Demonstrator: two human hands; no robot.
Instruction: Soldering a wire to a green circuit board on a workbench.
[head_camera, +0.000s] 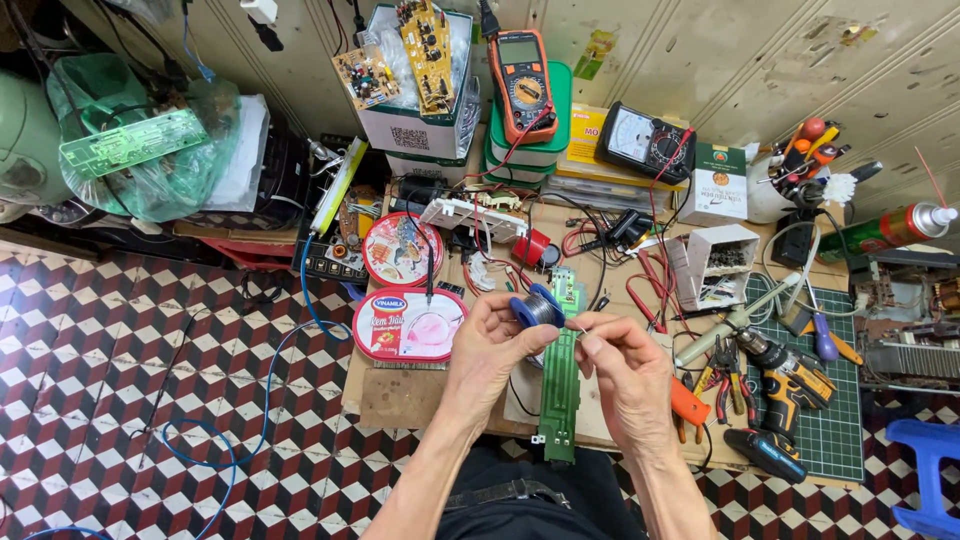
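The left hand (490, 345) grips a blue spool of solder wire (537, 306) between thumb and fingers, held up just above the surface (400, 395). The right hand (628, 375) is pinched narrow on the thin free end of the wire, close beside the spool. Below both hands a long narrow green circuit board (560, 390) lies lengthwise on the surface, its far end under the spool.

Left of the left hand sit two round tins: the nearer one (408, 325) has a pink and white lid, and the farther red one (402, 249) stands behind it; their contents are not visible. To the right, a small white open box (712, 262) holds a clutter of small dark parts. Farther back, a white pot (770, 195) is stuffed with upright tools with red and orange handles. An orange multimeter (522, 82) leans on stacked green-lidded tubs (545, 150) at the wall.
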